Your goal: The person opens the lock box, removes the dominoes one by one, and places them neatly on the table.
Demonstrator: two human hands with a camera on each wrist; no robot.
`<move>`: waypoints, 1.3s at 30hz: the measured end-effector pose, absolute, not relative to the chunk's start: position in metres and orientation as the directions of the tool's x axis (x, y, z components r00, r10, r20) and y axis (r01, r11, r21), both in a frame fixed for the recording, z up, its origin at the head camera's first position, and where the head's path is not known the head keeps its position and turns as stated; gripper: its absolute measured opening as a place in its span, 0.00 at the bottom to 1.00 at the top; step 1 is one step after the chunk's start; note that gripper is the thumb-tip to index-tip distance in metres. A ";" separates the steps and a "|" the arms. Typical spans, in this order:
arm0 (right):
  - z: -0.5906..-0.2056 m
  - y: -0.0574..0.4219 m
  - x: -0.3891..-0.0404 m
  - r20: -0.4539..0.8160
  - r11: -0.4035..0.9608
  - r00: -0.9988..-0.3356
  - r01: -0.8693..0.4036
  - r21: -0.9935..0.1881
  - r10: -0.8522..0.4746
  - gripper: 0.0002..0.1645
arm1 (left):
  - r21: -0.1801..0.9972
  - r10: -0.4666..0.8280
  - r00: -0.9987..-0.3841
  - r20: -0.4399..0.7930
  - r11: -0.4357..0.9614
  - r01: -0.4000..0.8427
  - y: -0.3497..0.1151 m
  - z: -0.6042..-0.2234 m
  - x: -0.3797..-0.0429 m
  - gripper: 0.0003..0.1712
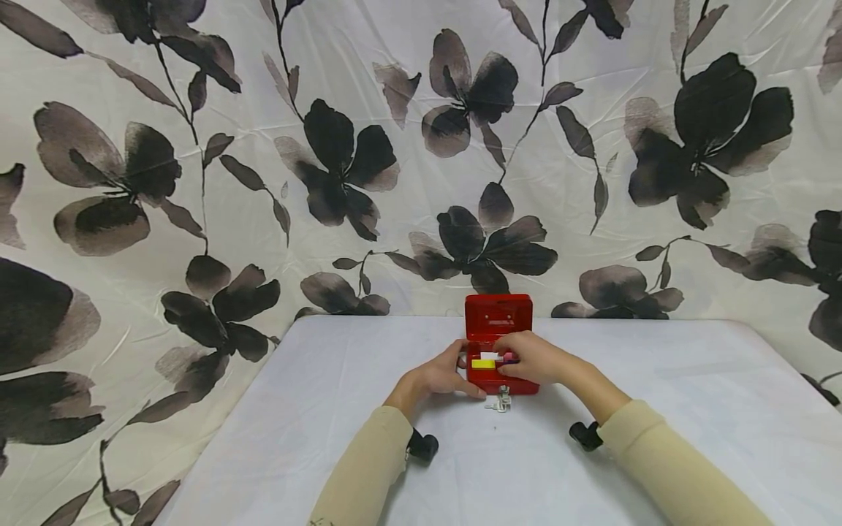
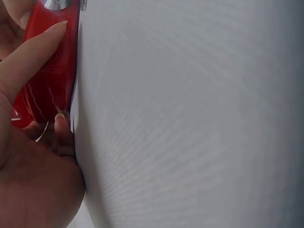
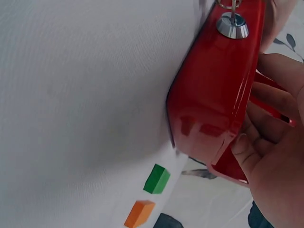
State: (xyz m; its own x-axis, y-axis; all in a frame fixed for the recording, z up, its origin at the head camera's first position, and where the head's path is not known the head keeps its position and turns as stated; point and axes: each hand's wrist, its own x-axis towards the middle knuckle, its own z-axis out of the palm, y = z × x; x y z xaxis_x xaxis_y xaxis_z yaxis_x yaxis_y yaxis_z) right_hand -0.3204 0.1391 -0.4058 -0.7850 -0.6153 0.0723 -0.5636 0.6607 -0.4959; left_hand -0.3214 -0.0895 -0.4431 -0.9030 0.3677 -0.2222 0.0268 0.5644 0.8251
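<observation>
A small red cash box (image 1: 503, 387) stands on the table with its lid (image 1: 498, 315) raised. My left hand (image 1: 442, 371) grips the box's left side, its thumb along the front wall and the other fingers around the side. My right hand (image 1: 538, 358) reaches over the right rim, fingers down inside the box. Inside are a yellow block (image 1: 483, 364), a white block (image 1: 489, 356) and a pink piece (image 1: 508, 356) by the right fingers. I cannot tell whether those fingers pinch anything. A silver lock (image 3: 232, 25) with keys (image 1: 503, 402) sits on the front.
Beside the box in the right wrist view lie a green block (image 3: 156, 179) and an orange block (image 3: 139, 213) on the white-covered table (image 1: 296, 453). A flower-printed cloth (image 1: 395, 146) hangs behind the table's far edge.
</observation>
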 end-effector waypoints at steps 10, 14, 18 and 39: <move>-0.409 0.131 -0.323 0.041 0.687 -0.792 -0.552 -0.473 -0.609 0.17 | 0.819 0.360 -0.905 -0.226 0.574 0.024 -0.088 -0.443 -0.321 0.57; -0.409 0.128 -0.323 0.028 0.692 -0.793 -0.547 -0.472 -0.608 0.17 | 0.823 0.364 -0.904 -0.223 0.567 0.025 -0.088 -0.442 -0.321 0.57; -0.411 0.126 -0.325 0.029 0.682 -0.788 -0.549 -0.482 -0.614 0.18 | 0.831 0.367 -0.902 -0.226 0.556 0.018 -0.088 -0.441 -0.321 0.57; -0.417 0.123 -0.329 -0.002 0.670 -0.791 -0.516 -0.534 -0.612 0.08 | 0.824 0.370 -0.901 -0.227 0.566 0.024 -0.089 -0.443 -0.322 0.58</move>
State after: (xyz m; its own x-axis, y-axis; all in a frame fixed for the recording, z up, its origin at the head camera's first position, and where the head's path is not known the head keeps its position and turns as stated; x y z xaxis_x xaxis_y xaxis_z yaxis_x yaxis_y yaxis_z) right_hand -0.3294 0.1230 -0.4173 -0.7912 -0.6115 -0.0022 -0.5160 0.6695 -0.5343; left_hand -0.3220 -0.0888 -0.4433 -0.9010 0.3696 -0.2272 0.0243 0.5658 0.8242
